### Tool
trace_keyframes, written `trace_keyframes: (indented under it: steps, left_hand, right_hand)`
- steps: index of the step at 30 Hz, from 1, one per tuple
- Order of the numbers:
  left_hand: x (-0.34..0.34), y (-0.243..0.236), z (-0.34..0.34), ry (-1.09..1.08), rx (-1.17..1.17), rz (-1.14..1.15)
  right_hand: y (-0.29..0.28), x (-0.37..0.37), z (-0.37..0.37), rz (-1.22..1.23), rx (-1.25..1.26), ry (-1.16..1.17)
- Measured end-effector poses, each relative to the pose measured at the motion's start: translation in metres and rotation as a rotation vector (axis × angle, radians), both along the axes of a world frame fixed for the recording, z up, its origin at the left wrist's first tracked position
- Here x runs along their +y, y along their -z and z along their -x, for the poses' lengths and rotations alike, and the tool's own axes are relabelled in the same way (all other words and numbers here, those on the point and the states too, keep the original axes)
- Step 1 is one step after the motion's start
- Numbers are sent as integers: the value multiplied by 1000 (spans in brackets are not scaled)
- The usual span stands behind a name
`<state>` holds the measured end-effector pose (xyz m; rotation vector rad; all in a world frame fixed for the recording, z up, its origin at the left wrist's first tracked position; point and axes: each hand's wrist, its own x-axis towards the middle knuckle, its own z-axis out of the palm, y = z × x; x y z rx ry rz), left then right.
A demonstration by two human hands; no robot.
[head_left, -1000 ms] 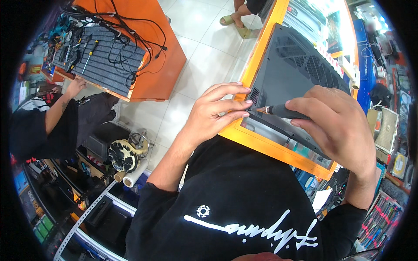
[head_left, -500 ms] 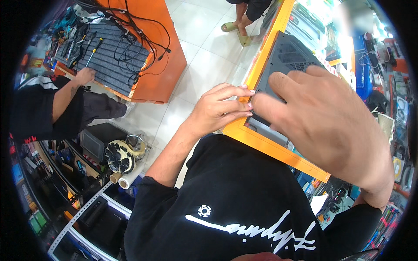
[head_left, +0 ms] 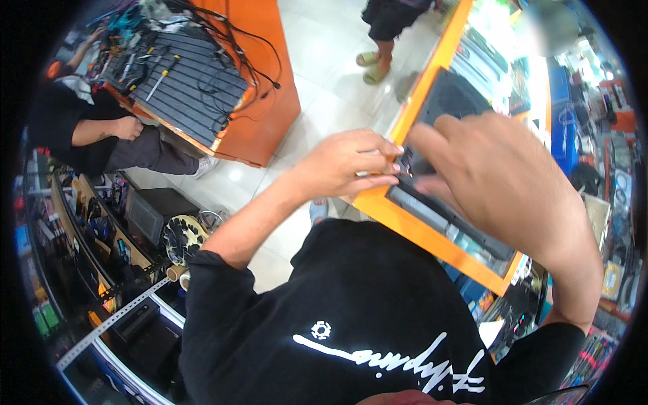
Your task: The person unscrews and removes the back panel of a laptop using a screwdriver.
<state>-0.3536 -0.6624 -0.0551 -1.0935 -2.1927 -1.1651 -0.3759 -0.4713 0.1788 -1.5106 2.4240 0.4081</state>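
A black laptop [head_left: 449, 94] with a vented underside faces up on an orange-framed glass counter [head_left: 405, 233]. My left hand [head_left: 344, 162] is at the laptop's near left corner, its fingertips bent in close together. Whatever they pinch is too small or hidden to name. Over the laptop hovers my right hand [head_left: 496, 179], covering much of it. Its thumb and forefinger point toward my left fingertips and are smeared by motion. What lies between the two hands is a small dark spot that I cannot make out.
At the left, an orange bench [head_left: 260, 135] carries a grey ribbed mat [head_left: 182, 94], black cables [head_left: 236, 47] and a screwdriver [head_left: 162, 79]. A person [head_left: 88, 128] in black sits beside it. Another person's legs [head_left: 385, 50] stand beyond. Tape rolls [head_left: 182, 236] lie lower left.
My right hand's fingers have drawn lower and more curled, uncovering the laptop's near edge. The seated person's hand has left the screwdriver on the mat. The view has shifted slightly.
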Motion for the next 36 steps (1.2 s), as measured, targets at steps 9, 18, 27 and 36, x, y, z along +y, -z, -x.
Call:
trace_keyframes:
  steps: [9, 18, 27, 36]
  left_hand:
    - [17, 17, -13, 45, -514, -364]
    - [32, 35, -22, 172, -728, -501]
    - [32, 32, -24, 232, -867, -578]
    - [28, 24, -26, 237, -869, -536]
  right_hand:
    - [-4, -14, 4, 69, 24, -39]
    - [-12, -14, 0, 105, -23, -109]
    - [-10, -14, -3, 26, 40, -60]
    - [-13, -7, 0, 70, -25, -54]
